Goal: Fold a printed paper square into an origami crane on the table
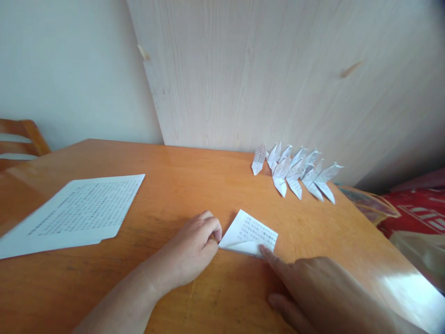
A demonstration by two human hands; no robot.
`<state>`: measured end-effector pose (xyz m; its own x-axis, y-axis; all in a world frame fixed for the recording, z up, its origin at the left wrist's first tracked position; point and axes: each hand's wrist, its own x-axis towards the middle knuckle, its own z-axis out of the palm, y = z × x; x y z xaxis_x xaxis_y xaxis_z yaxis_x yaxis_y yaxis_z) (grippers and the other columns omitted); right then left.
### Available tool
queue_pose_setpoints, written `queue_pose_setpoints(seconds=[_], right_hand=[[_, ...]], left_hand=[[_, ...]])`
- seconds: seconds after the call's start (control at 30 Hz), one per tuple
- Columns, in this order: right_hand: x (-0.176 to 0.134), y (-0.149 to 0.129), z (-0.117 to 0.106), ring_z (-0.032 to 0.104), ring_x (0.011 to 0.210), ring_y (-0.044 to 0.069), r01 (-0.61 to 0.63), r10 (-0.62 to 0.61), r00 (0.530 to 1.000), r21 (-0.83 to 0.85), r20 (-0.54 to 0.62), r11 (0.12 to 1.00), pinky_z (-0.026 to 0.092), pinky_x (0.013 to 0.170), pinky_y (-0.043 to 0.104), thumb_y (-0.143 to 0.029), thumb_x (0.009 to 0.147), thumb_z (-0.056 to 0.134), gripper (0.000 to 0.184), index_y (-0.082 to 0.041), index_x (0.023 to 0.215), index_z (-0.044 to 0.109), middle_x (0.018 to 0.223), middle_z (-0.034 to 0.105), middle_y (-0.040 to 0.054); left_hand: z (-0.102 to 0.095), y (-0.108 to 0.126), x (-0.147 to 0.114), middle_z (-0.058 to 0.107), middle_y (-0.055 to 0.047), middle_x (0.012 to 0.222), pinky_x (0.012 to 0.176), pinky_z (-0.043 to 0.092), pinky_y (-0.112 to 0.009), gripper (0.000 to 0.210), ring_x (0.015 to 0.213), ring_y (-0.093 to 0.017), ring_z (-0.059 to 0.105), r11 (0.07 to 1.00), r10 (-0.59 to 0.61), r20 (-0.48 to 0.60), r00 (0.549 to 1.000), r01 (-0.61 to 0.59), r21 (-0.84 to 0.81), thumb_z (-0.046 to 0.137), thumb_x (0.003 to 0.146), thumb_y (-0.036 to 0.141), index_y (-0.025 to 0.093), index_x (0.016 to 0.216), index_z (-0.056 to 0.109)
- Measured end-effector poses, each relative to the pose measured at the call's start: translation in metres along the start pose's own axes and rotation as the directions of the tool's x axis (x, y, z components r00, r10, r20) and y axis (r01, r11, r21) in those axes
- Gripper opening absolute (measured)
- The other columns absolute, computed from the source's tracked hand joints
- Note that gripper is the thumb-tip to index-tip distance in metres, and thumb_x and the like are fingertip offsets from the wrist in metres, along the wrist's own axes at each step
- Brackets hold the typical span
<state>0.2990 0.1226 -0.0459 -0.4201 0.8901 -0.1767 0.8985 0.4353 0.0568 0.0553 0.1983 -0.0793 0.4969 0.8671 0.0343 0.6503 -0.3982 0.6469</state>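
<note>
A folded sheet of printed paper [248,232] lies flat on the table in front of me, with a narrow folded flap along its near edge. At its left corner, the thumb and curled fingers of my left hand [194,246] are closed in a pinch on the paper. My right hand [313,287] comes in from the lower right. Its stretched index finger presses on the near right part of the paper, while the thumb rests apart, lower down. The rest of its fingers are mostly hidden beneath the hand.
Several folded paper pieces [294,171] stand in rows at the table's back right. A stack of printed sheets [86,208] lies on the left of the wooden table [184,185]. A pale wood panel [243,74] rises behind. A chair [26,137] and red bag [417,208] flank the table.
</note>
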Motion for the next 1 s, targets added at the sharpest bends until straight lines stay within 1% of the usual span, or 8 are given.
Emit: queue_pose_setpoints(seconds=[0.13,0.23,0.33,0.4,0.47,0.57,0.77,1.0], right_hand=[[-0.001,0.0,0.002,0.069,0.056,0.025,0.003,-0.003,0.996,-0.003,-0.088,1.0,0.04,0.049,0.032,-0.036,0.085,0.059,0.039,-0.021,0.12,0.068,0.068,0.073,0.0066],[0.0,0.0,0.005,0.067,0.053,0.024,-0.004,0.005,0.991,0.008,-0.135,1.0,0.039,0.048,0.031,-0.037,0.083,0.06,0.038,-0.021,0.117,0.069,0.066,0.073,0.0063],[0.0,0.001,0.007,0.066,0.051,0.023,0.007,-0.003,0.99,0.03,-0.139,1.0,0.037,0.047,0.031,-0.037,0.082,0.061,0.037,-0.023,0.115,0.069,0.065,0.072,0.0054],[-0.001,0.002,0.007,0.066,0.051,0.022,0.016,-0.011,0.991,0.035,-0.133,0.999,0.036,0.046,0.03,-0.037,0.082,0.061,0.037,-0.024,0.115,0.068,0.064,0.072,0.0046],[-0.001,0.002,0.007,0.065,0.049,0.022,0.016,-0.011,0.99,0.032,-0.141,0.999,0.034,0.044,0.031,-0.036,0.081,0.061,0.037,-0.024,0.115,0.068,0.063,0.072,0.004],[-0.002,0.003,0.01,0.065,0.048,0.024,0.023,-0.021,0.987,0.014,-0.157,1.0,0.034,0.043,0.031,-0.035,0.079,0.061,0.037,-0.023,0.113,0.069,0.063,0.072,0.0047],[0.0,0.004,0.017,0.065,0.044,0.025,0.043,-0.052,0.983,-0.058,-0.175,0.997,0.033,0.041,0.032,-0.036,0.079,0.06,0.04,-0.021,0.115,0.069,0.061,0.072,0.0056],[0.0,0.01,0.021,0.066,0.046,0.025,0.064,-0.064,0.99,-0.004,-0.129,0.998,0.033,0.04,0.031,-0.036,0.079,0.06,0.041,-0.022,0.117,0.067,0.06,0.071,0.0057]], left_hand=[[0.003,0.007,-0.002,0.055,0.0,0.085,0.073,0.042,-0.032,0.018,0.082,-0.018,0.052,0.993,0.032,-0.103,0.994,-0.02,0.12,0.044,0.081,0.003,0.02,0.079,0.051],[0.012,0.019,-0.009,0.058,-0.004,0.089,0.078,0.044,-0.036,0.021,0.087,-0.021,0.052,0.955,0.232,-0.132,0.964,-0.2,0.218,0.046,0.081,0.004,0.02,0.087,0.058],[0.028,0.031,-0.019,0.063,-0.005,0.088,0.079,0.048,-0.037,0.022,0.084,-0.021,0.056,0.852,0.485,-0.066,0.872,-0.455,0.259,0.047,0.085,0.007,0.019,0.093,0.064],[0.04,0.033,-0.023,0.067,-0.006,0.088,0.08,0.051,-0.038,0.023,0.085,-0.022,0.06,0.789,0.578,-0.107,0.809,-0.521,0.325,0.047,0.086,0.01,0.018,0.097,0.066],[0.051,0.032,-0.026,0.07,-0.007,0.089,0.078,0.054,-0.037,0.025,0.086,-0.022,0.063,0.753,0.613,-0.133,0.779,-0.525,0.396,0.047,0.087,0.012,0.017,0.099,0.067],[0.059,0.027,-0.03,0.073,-0.008,0.095,0.076,0.056,-0.036,0.027,0.086,-0.022,0.067,0.733,0.613,-0.175,0.77,-0.472,0.49,0.046,0.087,0.012,0.017,0.099,0.069],[0.066,0.022,-0.037,0.075,-0.009,0.108,0.076,0.056,-0.034,0.032,0.094,-0.023,0.069,0.726,0.577,-0.22,0.787,-0.37,0.579,0.043,0.091,0.016,0.017,0.103,0.072],[0.071,0.021,-0.038,0.073,-0.011,0.115,0.08,0.055,-0.035,0.033,0.103,-0.024,0.066,0.742,0.536,-0.227,0.813,-0.325,0.586,0.045,0.09,0.02,0.016,0.107,0.073]])
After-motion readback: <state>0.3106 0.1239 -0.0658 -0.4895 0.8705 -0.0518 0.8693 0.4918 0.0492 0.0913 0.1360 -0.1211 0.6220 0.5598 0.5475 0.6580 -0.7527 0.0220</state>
